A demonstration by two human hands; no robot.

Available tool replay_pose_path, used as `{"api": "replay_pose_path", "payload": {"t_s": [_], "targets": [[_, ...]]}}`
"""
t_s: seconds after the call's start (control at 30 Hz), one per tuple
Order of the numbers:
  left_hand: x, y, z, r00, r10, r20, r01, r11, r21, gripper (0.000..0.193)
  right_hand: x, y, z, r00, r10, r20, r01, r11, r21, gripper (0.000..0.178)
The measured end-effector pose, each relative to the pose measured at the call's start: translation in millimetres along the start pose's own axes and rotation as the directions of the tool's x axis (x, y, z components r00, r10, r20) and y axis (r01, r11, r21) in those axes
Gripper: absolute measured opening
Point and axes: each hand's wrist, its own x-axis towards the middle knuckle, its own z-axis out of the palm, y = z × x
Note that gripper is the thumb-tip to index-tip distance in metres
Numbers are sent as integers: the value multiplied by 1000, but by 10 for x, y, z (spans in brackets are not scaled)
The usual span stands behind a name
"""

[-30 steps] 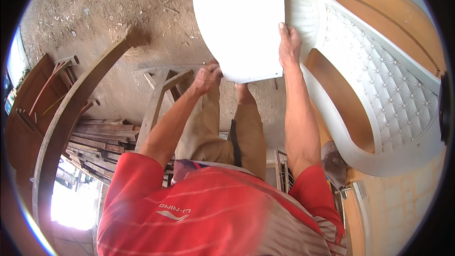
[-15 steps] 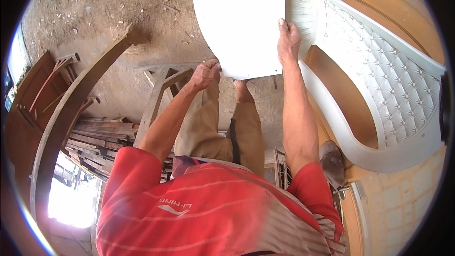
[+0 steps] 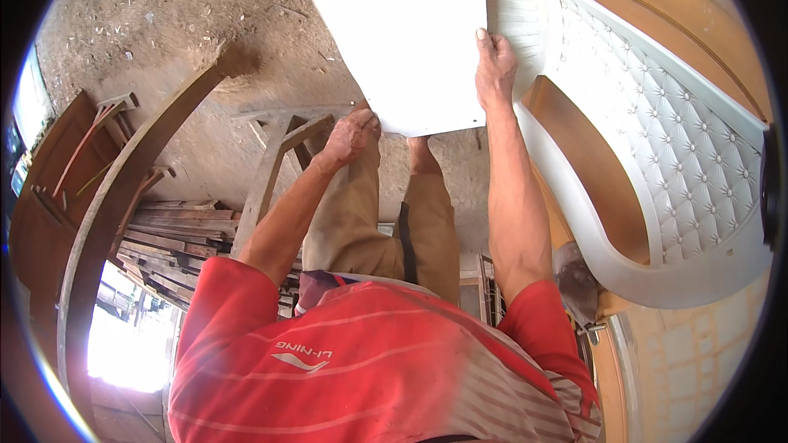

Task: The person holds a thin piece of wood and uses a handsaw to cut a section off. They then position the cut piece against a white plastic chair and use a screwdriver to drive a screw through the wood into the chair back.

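A large white sheet (image 3: 402,41) spans the space in front of me, its far end cut off by the top of the view. My left hand (image 3: 351,136) grips its near left corner, fingers curled around the edge. Higher up on the opposite side, my right hand (image 3: 497,70) holds the right edge, with the thumb lying on the white face and the fingers hidden underneath. The sheet's near edge hangs over my bare foot (image 3: 422,156).
On the right stands a white tufted headboard panel (image 3: 698,164) with wooden parts (image 3: 591,172). A long curved wooden beam (image 3: 139,156) rises at left, beside stacked timber strips (image 3: 176,238). A wooden trestle (image 3: 279,168) stands near my left arm. Litter dots the dirt floor (image 3: 189,16).
The white sheet has turned a little, its far left part swinging leftward. Both hands keep their hold; the right has shifted slightly left.
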Motion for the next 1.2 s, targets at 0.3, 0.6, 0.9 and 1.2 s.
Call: {"api": "replay_pose_path", "payload": {"t_s": [0.3, 0.6, 0.9, 1.2], "targets": [[103, 22, -34, 999, 49, 17, -50, 997, 63, 21, 0, 7, -67, 999, 3, 41, 0, 998, -64, 52], [68, 261, -208, 982, -189, 7, 188, 973, -134, 31, -842, 198, -614, 954, 146, -260, -168, 984, -62, 37], [-47, 589, -286, 935, -264, -236, 274, 962, 11, 44, -1533, 717, -401, 870, 452, -196, -442, 892, 93, 37], [-371, 597, 50, 958, -204, -204, 198, 979, -48, 43, -1258, 1308, -198, 920, 162, -356, -168, 986, 16, 33]]}}
